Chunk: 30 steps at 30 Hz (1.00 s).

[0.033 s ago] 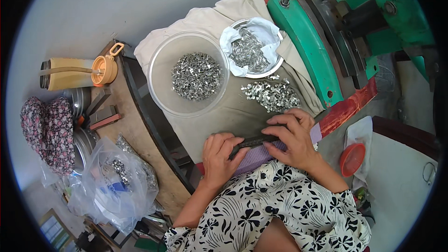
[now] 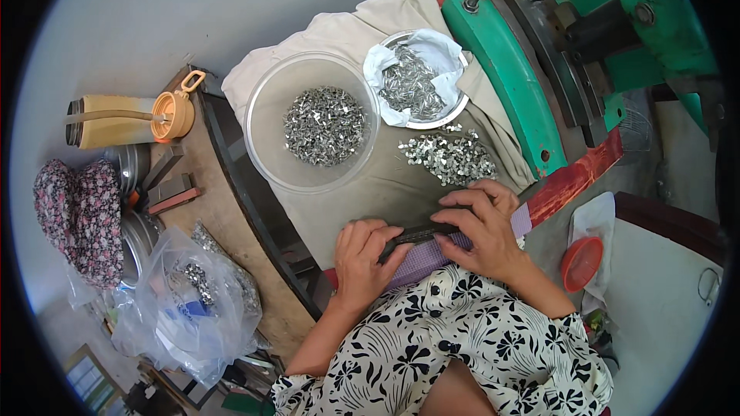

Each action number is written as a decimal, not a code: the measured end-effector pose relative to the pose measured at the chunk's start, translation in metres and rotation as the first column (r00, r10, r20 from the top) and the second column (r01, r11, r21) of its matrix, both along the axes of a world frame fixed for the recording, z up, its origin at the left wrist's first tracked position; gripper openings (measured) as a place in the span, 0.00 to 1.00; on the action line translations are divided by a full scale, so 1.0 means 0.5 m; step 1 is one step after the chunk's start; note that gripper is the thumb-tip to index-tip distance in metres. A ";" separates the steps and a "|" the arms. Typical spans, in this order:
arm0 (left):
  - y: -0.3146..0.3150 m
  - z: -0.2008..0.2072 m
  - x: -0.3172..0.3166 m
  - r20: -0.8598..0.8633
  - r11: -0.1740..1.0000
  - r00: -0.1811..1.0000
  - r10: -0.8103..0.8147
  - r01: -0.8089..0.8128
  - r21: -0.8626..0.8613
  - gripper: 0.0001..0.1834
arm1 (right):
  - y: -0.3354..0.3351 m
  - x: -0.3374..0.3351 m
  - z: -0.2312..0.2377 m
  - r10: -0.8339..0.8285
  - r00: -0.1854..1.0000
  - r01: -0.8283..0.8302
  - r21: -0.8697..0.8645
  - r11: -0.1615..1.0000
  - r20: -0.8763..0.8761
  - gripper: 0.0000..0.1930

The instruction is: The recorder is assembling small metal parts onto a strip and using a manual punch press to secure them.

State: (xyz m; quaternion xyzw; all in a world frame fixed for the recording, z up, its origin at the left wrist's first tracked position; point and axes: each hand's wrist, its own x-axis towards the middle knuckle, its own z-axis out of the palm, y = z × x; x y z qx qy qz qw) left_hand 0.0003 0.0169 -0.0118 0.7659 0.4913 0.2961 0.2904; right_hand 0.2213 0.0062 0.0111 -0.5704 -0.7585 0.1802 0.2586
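Observation:
Between my two hands, at the near edge of the cloth-covered table, lies a narrow dark bar (image 2: 420,234). Its left end is pinched between the thumb and fingers of my left hand (image 2: 362,256). With thumb and bent fingers, my right hand (image 2: 487,235) grips the other end. What the bar is made of, I cannot make out. Just beyond my right hand is a loose heap of small shiny metal pieces (image 2: 451,158). Farther off stand a clear plastic tub (image 2: 264,150) with many small metal parts and a white bowl (image 2: 432,122) lined with white material, holding slender metal pins.
A green machine (image 2: 501,81) fills the right side. Purple checked cloth (image 2: 416,264) lies at my lap. On the left bench (image 2: 223,239) are an orange-lidded bottle (image 2: 119,119), metal blocks (image 2: 169,191) and a clear plastic bag (image 2: 166,316). At right is a red basket (image 2: 582,263).

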 end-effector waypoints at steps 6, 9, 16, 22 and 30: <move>0.002 0.001 -0.001 -0.005 1.000 1.000 -0.001 0.000 -0.018 0.18 | 0.011 0.032 0.031 0.029 0.990 -0.009 0.148 0.989 -0.138 0.18; 0.002 0.001 -0.002 -0.004 1.000 1.000 0.001 -0.001 -0.011 0.18 | -0.008 0.060 0.085 0.096 0.806 0.030 0.202 0.979 -0.584 0.14; 0.001 0.001 0.005 -0.001 1.000 1.000 -0.008 0.008 -0.004 0.18 | 0.021 -0.024 0.218 0.893 0.409 0.229 0.969 0.097 -0.186 0.23; -0.001 0.002 0.000 -0.004 1.000 1.000 0.004 -0.004 -0.001 0.18 | 0.012 -0.063 0.180 0.869 0.364 0.101 0.942 0.321 -0.335 0.14; 0.003 0.003 0.002 -0.005 1.000 1.000 -0.016 0.016 0.010 0.18 | -0.015 -0.067 0.158 0.882 0.402 0.309 0.943 0.124 -0.247 0.18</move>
